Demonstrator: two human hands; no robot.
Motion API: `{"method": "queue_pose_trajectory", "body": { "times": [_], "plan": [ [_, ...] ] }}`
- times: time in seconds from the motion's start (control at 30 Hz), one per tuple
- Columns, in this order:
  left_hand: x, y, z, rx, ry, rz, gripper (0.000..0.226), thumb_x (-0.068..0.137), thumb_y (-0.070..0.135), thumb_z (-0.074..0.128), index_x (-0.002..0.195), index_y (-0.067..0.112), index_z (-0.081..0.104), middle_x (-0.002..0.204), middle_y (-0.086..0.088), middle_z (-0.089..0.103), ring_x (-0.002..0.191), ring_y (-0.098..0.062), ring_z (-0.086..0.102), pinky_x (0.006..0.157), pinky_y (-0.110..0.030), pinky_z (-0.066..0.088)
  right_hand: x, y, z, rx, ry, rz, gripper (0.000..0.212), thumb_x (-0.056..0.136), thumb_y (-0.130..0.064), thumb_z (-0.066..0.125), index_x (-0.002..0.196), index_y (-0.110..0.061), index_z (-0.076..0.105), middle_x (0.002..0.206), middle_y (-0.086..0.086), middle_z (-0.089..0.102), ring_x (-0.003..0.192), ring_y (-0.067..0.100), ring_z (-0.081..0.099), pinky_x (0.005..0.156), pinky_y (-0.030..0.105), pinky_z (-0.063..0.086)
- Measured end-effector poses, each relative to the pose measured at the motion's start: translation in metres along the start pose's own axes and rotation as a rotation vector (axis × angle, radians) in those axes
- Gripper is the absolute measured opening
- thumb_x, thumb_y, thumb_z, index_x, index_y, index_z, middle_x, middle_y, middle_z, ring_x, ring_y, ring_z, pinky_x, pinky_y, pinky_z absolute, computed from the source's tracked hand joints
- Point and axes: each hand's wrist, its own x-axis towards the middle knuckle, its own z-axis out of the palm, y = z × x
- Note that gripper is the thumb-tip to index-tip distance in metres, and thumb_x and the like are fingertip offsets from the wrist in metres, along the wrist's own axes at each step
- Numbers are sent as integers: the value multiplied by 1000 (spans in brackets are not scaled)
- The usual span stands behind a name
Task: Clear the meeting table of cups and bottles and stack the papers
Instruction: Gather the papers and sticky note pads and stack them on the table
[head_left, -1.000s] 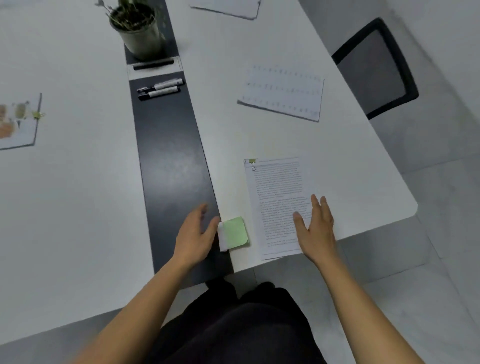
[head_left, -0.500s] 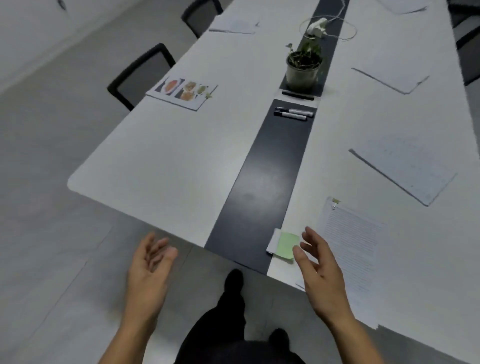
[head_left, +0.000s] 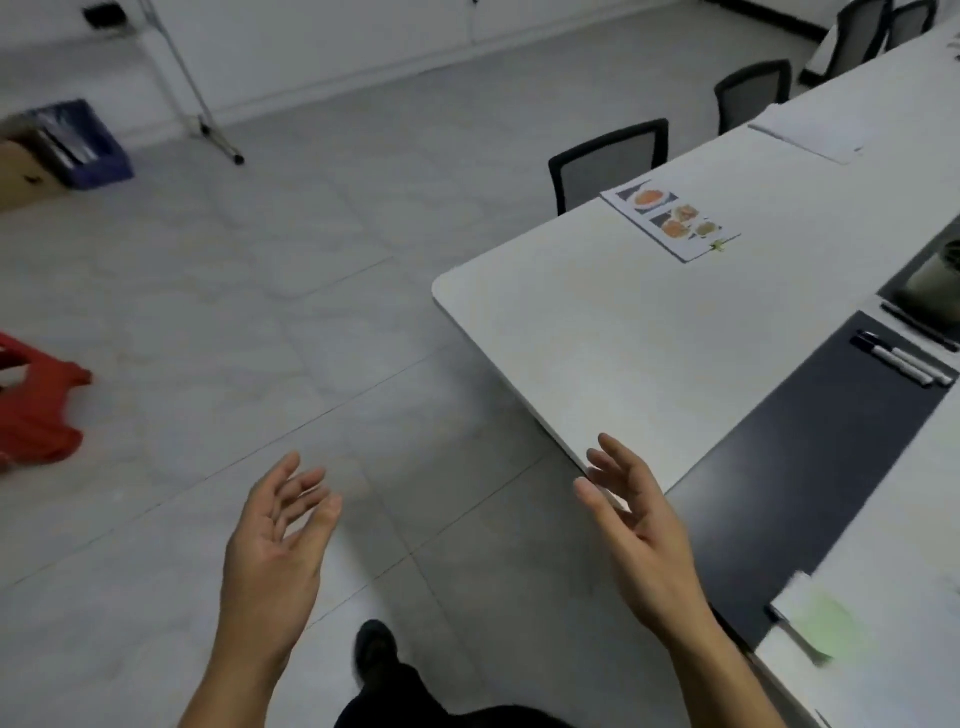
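Table (head_left: 597, 338) edge: blurred sticky notes (head_left: 826, 623), cropped pot (head_left: 935, 280)

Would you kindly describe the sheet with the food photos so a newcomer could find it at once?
Start at the long white meeting table; near its edge, beside the closest black mesh chair, lies a white sheet printed with colour food photos. Its orange pictures and small green clip set it apart from the plain white papers farther along.

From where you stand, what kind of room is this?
Most likely an office meeting room: a long white table with a dark centre strip, mesh office chairs along its far side, and papers and markers lying on it.
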Motion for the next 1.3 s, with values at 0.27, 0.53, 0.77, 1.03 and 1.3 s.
{"method": "queue_pose_trajectory", "body": {
  "times": [0.27, 0.53, 0.77, 1.03, 1.3],
  "plan": [
    [163, 18, -98, 1, -47, 15, 46, 92, 19, 67, 136, 29, 54, 121, 16, 65, 105, 12, 61, 88, -19, 46, 89, -53, 166, -16, -46, 33, 53, 92, -28, 67, 142, -33, 48, 141, -18, 53, 125, -4, 52, 82, 1, 44],
    [333, 70, -91, 36, -173, 66, 45, 92, 20, 68, 133, 31, 56, 120, 15, 67, 112, -2, 64, 100, -38, 51, 190, -90, 237, 27, 133, 25, 51, 91, -33, 67, 140, -35, 50, 138, -23, 55, 122, -8, 53, 90, 14, 45],
    [507, 115, -48, 122, -209, 88, 42, 92, 19, 67, 128, 37, 55, 121, 13, 67, 112, -4, 64, 103, -42, 50, 360, -102, 314, 31, 170, 62, 51, 96, -33, 62, 144, -34, 45, 141, -19, 51, 120, -12, 50, 86, 8, 46],
    [679, 208, -9, 81, -182, 125, 46, 93, 18, 66, 135, 32, 53, 120, 11, 69, 117, -8, 63, 107, -48, 46, 565, -203, 361, -56, 81, -30, 57, 97, -38, 60, 149, -35, 37, 141, -21, 42, 123, -5, 48, 92, 15, 45],
    [859, 243, 108, 39, -332, 88, 45, 93, 17, 66, 134, 33, 54, 121, 12, 68, 116, -5, 63, 107, -48, 46, 742, -215, 362, -55, 203, 67, 56, 96, -36, 63, 147, -36, 40, 144, -18, 47, 123, -9, 49, 91, 14, 46]
  ]
}}
